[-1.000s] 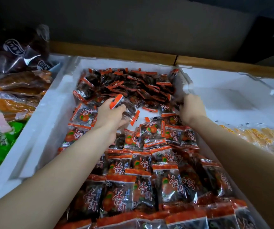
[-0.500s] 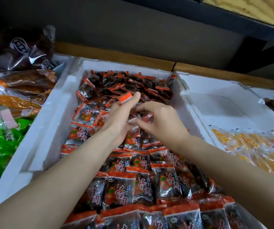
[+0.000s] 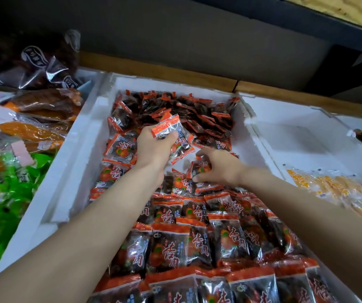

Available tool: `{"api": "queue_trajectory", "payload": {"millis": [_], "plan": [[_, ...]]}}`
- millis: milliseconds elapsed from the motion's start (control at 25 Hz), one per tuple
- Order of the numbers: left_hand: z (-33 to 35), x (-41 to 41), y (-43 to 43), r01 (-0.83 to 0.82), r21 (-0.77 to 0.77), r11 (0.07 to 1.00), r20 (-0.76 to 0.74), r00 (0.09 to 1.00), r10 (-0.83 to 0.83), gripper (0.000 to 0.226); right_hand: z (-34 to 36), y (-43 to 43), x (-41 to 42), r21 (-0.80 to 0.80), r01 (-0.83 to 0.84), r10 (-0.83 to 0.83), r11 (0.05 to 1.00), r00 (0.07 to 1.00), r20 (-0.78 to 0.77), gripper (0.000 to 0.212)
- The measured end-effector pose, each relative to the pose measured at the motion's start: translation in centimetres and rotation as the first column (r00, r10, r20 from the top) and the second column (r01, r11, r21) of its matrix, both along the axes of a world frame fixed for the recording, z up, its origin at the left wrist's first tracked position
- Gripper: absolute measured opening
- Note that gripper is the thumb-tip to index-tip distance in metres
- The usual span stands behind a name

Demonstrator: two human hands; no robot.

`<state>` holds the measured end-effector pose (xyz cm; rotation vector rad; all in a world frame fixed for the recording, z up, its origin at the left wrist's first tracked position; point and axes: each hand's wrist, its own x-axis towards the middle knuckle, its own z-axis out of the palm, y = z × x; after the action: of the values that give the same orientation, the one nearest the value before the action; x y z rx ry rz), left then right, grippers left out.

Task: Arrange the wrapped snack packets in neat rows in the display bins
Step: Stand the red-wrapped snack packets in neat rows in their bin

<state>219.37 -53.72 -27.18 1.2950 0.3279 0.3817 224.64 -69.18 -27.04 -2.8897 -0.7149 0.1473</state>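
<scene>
Snack packets (image 3: 197, 241), glossy and orange-edged, fill the white foam bin (image 3: 83, 149) at centre frame; the left hand (image 3: 153, 149) grips several, the right hand (image 3: 223, 169) pinches one.

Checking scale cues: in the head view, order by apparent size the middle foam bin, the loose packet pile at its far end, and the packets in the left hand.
1. middle foam bin
2. loose packet pile, farthest away, so shrunk by distance
3. held packets in the left hand

A white foam bin (image 3: 81, 154) holds rows of orange-edged snack packets (image 3: 169, 248).
</scene>
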Motion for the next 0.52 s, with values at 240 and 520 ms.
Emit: {"api": "queue_trajectory", "payload": {"millis": [240, 520], "plan": [[0.5, -0.8, -0.5, 0.041, 0.156, 0.987, 0.021, 0.999, -0.044, 0.02, 1.8, -0.7, -1.8, 0.088, 0.066, -0.088, 0.994, 0.955, 0.284, 0.047], [0.8, -1.9, -2.1, 0.253, 0.233, 0.939, -0.044, 0.967, -0.249, 0.029, 3.9, -5.6, -9.5, 0.705, 0.331, -0.132, 0.627, 0.937, -0.322, 0.014]]}}
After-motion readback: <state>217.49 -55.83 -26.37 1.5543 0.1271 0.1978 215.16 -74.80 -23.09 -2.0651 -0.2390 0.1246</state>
